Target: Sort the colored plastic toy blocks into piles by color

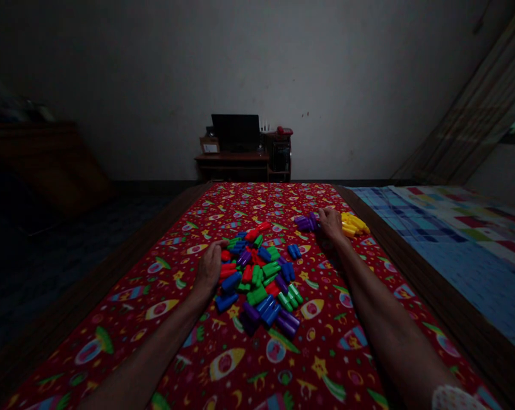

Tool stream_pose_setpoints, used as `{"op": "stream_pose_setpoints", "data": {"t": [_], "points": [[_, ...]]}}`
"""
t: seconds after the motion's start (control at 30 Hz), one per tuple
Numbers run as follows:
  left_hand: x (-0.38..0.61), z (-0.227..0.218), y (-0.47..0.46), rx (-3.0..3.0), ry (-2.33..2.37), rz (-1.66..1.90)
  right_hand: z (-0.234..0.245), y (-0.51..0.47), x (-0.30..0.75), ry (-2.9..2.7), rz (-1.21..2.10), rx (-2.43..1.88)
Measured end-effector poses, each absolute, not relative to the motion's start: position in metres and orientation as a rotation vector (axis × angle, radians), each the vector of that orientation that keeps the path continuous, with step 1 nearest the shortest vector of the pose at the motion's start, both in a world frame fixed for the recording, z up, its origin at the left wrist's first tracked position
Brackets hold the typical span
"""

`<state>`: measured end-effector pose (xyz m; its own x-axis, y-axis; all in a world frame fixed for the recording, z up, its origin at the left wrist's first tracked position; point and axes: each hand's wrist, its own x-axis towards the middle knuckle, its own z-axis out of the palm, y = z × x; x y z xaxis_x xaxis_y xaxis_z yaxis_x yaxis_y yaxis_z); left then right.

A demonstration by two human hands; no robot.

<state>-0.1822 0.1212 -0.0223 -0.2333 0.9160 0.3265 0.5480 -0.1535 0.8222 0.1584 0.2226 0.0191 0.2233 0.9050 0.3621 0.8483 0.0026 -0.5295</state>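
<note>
A mixed pile of shiny plastic toy blocks (257,276), shaped like joined tubes in red, green, blue and purple, lies in the middle of a red patterned cloth (223,364). My left hand (208,269) rests at the pile's left edge, fingers loosely curved and apart, with no block visible in it. Farther off to the right, my right hand (331,222) has its fingers closed on a purple toy block (313,221), beside a small group of purple blocks (302,224). A group of yellow blocks (354,225) lies just right of that hand.
Brown edges (411,273) border the cloth-covered surface. A blue and patchwork bedspread (428,239) spreads at the right. Against the far wall stands a desk (232,161) with a dark monitor (236,132). A wooden cabinet (39,165) is at the left in shadow.
</note>
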Motion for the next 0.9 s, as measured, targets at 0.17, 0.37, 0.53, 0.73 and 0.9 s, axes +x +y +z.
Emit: {"op": "stream_pose_setpoints", "data": {"t": [0.17, 0.37, 0.53, 0.73, 0.9], "points": [[-0.181, -0.02, 0.117, 1.657, 1.75, 1.325, 0.044, 0.207, 0.121, -1.81, 0.132, -1.55], [-0.18, -0.019, 0.116, 1.667, 1.741, 1.341, 0.071, 0.173, 0.076, -2.694, 0.623, -1.361], [-0.18, -0.02, 0.118, 1.635, 1.75, 1.348, 0.071, 0.148, 0.068, -2.872, 0.362, -1.572], [-0.18, -0.021, 0.119, 1.627, 1.749, 1.346, 0.065, 0.148, 0.065, -2.896, 0.402, -1.45], [-0.18, -0.02, 0.12, 1.643, 1.758, 1.334, 0.07, 0.17, 0.087, -2.644, 0.56, -1.389]]}}
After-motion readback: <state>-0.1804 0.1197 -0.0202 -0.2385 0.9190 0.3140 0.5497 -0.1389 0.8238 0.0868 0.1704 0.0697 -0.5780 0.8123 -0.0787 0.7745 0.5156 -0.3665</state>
